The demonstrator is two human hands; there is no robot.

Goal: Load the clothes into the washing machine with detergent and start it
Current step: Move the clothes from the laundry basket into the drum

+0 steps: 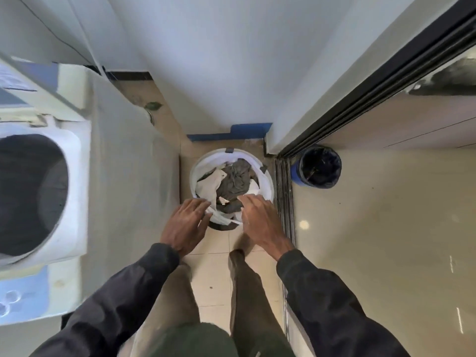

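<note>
The white basket (266,182) holds the clothes (235,179), a gray one on top of white ones. The left hand (184,222) and the right hand (258,219) reach over the near side of the basket, apart, fingers stretched out and gripping nothing. The washing machine (77,181) stands left of the basket with its top open, and a blue bin (295,173) stands right of it.
</note>
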